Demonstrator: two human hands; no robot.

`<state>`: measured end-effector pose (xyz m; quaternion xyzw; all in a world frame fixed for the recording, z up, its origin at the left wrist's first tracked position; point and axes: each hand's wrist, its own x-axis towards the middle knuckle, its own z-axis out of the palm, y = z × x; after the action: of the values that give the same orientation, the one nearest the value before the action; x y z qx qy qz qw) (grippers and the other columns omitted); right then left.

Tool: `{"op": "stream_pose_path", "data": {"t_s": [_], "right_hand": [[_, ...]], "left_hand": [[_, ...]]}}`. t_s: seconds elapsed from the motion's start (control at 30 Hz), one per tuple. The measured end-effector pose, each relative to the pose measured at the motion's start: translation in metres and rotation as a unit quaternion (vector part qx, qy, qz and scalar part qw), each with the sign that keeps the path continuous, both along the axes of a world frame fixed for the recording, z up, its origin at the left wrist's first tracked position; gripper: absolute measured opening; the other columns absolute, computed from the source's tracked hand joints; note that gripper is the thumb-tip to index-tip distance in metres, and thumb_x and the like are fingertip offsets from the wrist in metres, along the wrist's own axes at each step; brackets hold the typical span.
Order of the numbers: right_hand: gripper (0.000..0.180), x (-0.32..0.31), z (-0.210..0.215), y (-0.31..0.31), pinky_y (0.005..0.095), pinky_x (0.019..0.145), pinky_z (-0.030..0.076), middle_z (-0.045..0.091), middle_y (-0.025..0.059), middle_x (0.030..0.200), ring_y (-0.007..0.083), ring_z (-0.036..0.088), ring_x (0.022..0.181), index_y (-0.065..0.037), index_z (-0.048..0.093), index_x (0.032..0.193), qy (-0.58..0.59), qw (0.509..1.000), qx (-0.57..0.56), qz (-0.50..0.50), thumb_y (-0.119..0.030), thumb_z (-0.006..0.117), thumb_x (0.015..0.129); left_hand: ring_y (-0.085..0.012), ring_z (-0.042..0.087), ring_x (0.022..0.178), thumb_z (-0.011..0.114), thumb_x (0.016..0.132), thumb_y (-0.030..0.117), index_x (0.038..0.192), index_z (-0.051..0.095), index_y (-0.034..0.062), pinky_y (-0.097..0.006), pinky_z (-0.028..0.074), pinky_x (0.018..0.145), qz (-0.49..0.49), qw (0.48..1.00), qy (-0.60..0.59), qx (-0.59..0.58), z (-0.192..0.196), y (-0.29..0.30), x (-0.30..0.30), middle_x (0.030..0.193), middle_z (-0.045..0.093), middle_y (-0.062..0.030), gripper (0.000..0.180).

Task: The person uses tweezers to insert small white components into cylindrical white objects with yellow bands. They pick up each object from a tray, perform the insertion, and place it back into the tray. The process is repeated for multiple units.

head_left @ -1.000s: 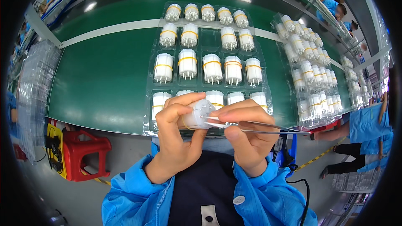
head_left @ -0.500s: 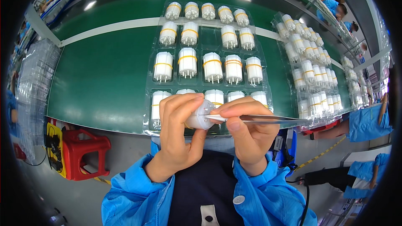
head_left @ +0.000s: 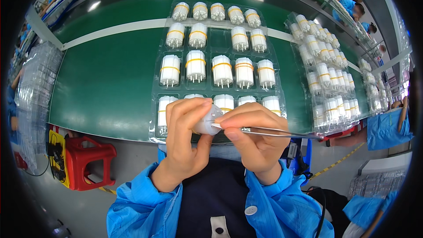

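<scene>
In my left hand (head_left: pixel 185 136) is a white cylindrical plug unit (head_left: pixel 204 125), its pale round end face turned toward my right hand. The fingers curl round its body and hide much of it. My right hand (head_left: pixel 255 132) pinches slim metal tweezers (head_left: pixel 282 132) between thumb and fingers. Their pointed tip (head_left: pixel 216 125) is at the unit's end face; whether it touches cannot be made out. Just beyond both hands lies a clear plastic tray (head_left: pixel 207 89) with rows of similar white pronged units (head_left: pixel 222 71), most with a yellow band.
More trays of white units (head_left: pixel 324 75) stand along the right of the green bench (head_left: pixel 101 79). Stacked clear trays (head_left: pixel 37 92) rise at the far left. A red stool (head_left: pixel 90 163) is on the floor at left. Co-workers in blue (head_left: pixel 387 125) are to the right.
My right fingers have shifted left and now sit closer to the unit, with the tweezers angled lower at their far end. At lower right, a person in blue has moved downward in view.
</scene>
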<state>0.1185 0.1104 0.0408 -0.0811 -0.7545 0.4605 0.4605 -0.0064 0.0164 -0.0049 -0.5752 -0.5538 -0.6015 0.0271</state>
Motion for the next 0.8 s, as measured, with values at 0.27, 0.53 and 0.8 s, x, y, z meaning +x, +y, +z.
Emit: {"op": "stream_pose_path", "data": {"t_s": [0.27, 0.53, 0.8], "right_hand": [[0.016, 0.004, -0.004, 0.008, 0.032, 0.069, 0.055, 0.071, 0.0164, 0.087, 0.0249, 0.069, 0.079, 0.002, 0.071, 0.092, 0.065, 0.996, -0.054, 0.028, -0.001, 0.072, 0.077], [0.016, 0.003, 0.0, 0.015, 0.0332, 0.071, 0.056, 0.071, 0.0165, 0.088, 0.0269, 0.07, 0.081, 0.003, 0.07, 0.092, 0.046, 0.997, -0.005, 0.068, 0.001, 0.071, 0.076], [0.014, 0.003, 0.001, 0.021, 0.032, 0.068, 0.056, 0.072, 0.0155, 0.085, 0.0253, 0.07, 0.078, 0.002, 0.07, 0.089, 0.032, 0.997, 0.012, 0.07, 0.002, 0.072, 0.075]], "left_hand": [[-0.0302, 0.054, 0.108, 0.066, 0.073, -0.011, 0.126, 0.049, -0.0036, -0.038, 0.046, 0.092, -0.075, 0.996, 0.0, -0.036, 0.008, -0.005, -0.006, 0.12, 0.054, -0.0225, 0.057], [-0.0348, 0.058, 0.1, 0.073, 0.068, -0.005, 0.122, 0.056, -0.0038, -0.039, 0.047, 0.085, -0.107, 0.985, -0.128, -0.039, 0.007, -0.008, 0.0, 0.115, 0.06, -0.0212, 0.057], [-0.0346, 0.058, 0.101, 0.073, 0.069, -0.004, 0.122, 0.056, -0.0038, -0.039, 0.047, 0.086, -0.121, 0.982, -0.142, -0.036, 0.006, -0.007, -0.001, 0.115, 0.06, -0.0211, 0.056]]}}
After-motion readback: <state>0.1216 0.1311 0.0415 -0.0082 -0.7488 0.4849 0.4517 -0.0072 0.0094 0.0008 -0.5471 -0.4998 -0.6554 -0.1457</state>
